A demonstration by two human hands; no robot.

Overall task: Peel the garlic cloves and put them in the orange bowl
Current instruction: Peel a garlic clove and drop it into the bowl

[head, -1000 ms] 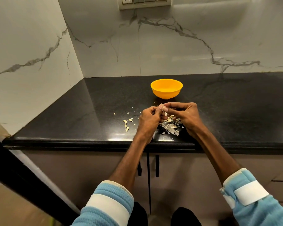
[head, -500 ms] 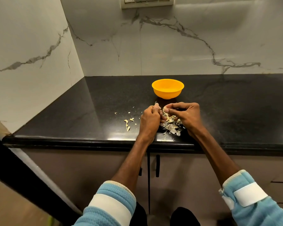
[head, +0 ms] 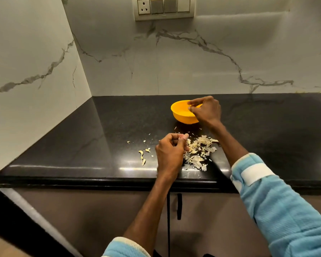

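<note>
The orange bowl (head: 182, 115) stands on the black counter (head: 119, 130), behind a heap of garlic skins (head: 199, 151). My right hand (head: 206, 110) hovers over the bowl's right rim with bent fingers. Its thumb and forefinger tips are slightly apart and nothing shows between them. What lies inside the bowl is partly hidden by that hand. My left hand (head: 170, 152) stays near the counter's front edge, left of the heap. Its curled fingers and thumb pinch a small pale scrap of garlic skin (head: 181, 137).
Loose bits of skin (head: 143, 156) lie scattered left of my left hand. Marble walls close off the counter at the back and on the left. A switch panel (head: 164, 7) is on the back wall. Cabinet doors with dark handles (head: 179, 206) are below the counter edge.
My right hand has left the heap and moved forward to above the orange bowl. My left hand stayed by the skins, still pinching. The camera tilted and came closer.
</note>
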